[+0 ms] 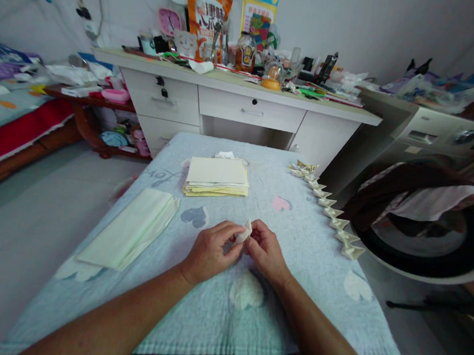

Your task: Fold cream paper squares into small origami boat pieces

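Between my two hands, above the middle of the cloth-covered table [213, 322], is a small folded piece of white paper [245, 232] with a pointed tip. My left hand [215, 250] pinches it from the left between thumb and fingers. From the right, my right hand [267, 248] closes its thumb and index finger on its other edge; its remaining fingers are curled. Beyond my hands lies a stack of cream and yellow paper sheets [217, 172]. Along the table's right side runs a row of several small folded paper boats [334, 213].
Folded pale green paper [130, 228] lies at the table's left. A crumpled white tissue [224, 155] sits behind the stack. Past the table stands a white desk [252, 111] crowded with jars and bags. An open washing machine [435, 221] holding cloth is at right, a bed [19, 115] at left.
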{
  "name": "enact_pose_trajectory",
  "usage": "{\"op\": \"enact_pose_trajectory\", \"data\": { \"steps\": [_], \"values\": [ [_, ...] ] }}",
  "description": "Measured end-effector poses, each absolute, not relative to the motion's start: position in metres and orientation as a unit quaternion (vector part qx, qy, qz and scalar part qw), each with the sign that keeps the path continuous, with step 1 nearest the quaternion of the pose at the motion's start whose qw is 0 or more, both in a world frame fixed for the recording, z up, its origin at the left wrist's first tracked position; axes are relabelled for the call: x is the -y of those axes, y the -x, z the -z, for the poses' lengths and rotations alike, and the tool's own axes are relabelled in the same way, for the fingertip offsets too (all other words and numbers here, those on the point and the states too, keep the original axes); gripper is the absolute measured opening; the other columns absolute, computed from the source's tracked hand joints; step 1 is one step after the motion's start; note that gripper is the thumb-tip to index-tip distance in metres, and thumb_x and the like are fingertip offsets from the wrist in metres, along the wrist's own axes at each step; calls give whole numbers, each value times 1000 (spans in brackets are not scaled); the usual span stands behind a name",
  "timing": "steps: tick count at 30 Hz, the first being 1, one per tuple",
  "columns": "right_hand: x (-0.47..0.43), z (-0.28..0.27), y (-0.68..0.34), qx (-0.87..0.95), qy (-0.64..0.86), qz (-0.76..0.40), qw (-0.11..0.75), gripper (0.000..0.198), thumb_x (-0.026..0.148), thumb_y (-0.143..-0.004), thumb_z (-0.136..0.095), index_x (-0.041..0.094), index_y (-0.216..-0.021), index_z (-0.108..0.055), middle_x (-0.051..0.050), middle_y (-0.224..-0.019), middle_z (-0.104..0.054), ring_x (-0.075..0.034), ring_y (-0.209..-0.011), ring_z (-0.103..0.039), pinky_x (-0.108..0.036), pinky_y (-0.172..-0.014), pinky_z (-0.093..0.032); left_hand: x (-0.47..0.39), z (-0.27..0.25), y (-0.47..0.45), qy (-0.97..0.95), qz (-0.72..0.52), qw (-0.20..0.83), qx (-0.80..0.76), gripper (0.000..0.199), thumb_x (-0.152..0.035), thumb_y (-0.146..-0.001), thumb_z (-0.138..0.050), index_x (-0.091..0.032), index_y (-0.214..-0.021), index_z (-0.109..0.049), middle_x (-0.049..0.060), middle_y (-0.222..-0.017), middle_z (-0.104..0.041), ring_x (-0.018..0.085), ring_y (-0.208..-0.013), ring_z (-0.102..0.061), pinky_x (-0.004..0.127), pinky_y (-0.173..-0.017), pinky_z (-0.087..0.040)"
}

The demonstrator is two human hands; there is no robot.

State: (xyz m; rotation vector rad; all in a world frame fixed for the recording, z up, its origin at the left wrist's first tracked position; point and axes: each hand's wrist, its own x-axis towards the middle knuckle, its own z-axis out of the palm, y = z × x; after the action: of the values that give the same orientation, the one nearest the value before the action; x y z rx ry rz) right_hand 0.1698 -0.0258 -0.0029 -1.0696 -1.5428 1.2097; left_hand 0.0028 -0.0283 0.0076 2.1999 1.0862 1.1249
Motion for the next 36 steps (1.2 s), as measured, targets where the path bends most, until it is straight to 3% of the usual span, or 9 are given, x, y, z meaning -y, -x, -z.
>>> {"op": "enact_pose_trajectory", "data": {
  "steps": [8, 16, 22, 29, 36],
  "values": [
    [20, 3, -169, 534, 381, -582, 480, 19, 34, -83, -60, 20, -87, -48, 5, -65, -57, -7, -47, -48, -17, -43, -38, 25, -10, 1, -733, -439, 314, -414, 28, -14, -83, -56, -20, -110, -60, 2, -94, -66, 13, -79, -61, 24, -74, -50],
    [18, 8, -170, 505, 390, -587, 499, 21, 25, -77, -65, 21, -79, -44, 7, -59, -57, -7, -43, -51, -15, -40, -37, 18, -3, 0, -679, -429, 398, -443, 7, -20, -81, -58, -17, -84, -64, -1, -75, -62, 12, -68, -57, 21, -64, -45],
    [19, 7, -171, 520, 393, -583, 485, 17, 25, -75, -67, 19, -77, -52, 5, -61, -57, -5, -44, -47, -16, -43, -37, 17, -5, 1, -682, -432, 401, -433, 4, -18, -80, -58, -17, -80, -62, -1, -77, -60, 12, -70, -57, 21, -65, -45],
    [23, -6, -176, 544, 384, -593, 453, 16, 32, -79, -65, 17, -80, -66, 0, -67, -63, -9, -55, -53, -22, -54, -44, 18, -4, 3, -688, -441, 380, -434, 6, -19, -82, -56, -17, -81, -62, 1, -81, -62, 13, -75, -59, 22, -67, -46],
    [22, -8, -176, 535, 363, -623, 441, 21, 35, -75, -70, 18, -86, -71, -1, -73, -65, -11, -61, -53, -24, -61, -43, 17, -3, 4, -694, -458, 341, -439, 5, -19, -81, -59, -17, -78, -62, 0, -78, -59, 13, -72, -56, 22, -65, -44]
  ]
}}
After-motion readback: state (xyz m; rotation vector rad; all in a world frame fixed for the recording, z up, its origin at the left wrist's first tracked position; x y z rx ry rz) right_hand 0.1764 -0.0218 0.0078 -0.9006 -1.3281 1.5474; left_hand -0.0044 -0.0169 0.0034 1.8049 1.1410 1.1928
